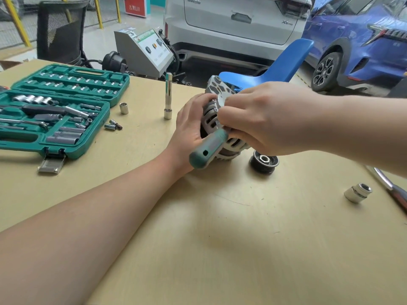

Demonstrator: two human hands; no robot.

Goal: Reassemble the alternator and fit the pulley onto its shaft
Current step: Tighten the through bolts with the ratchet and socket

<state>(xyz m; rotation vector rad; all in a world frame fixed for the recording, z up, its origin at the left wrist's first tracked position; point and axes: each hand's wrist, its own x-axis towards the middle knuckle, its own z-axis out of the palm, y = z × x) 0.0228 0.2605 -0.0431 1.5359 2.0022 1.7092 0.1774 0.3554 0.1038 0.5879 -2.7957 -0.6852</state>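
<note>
Alternator point(217, 119) stands on the table point(220, 238) at centre; my left hand point(191, 128) curls round its left side, my right hand point(259, 119) grips a green-handled tool point(207, 150) against it. Pulley point(264, 164) lies just right, apart.

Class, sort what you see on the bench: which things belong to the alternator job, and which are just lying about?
In the job: alternator, pulley, green-handled tool, left hand, right hand.

Lying about: socket set case, upright long socket, loose socket.
</note>
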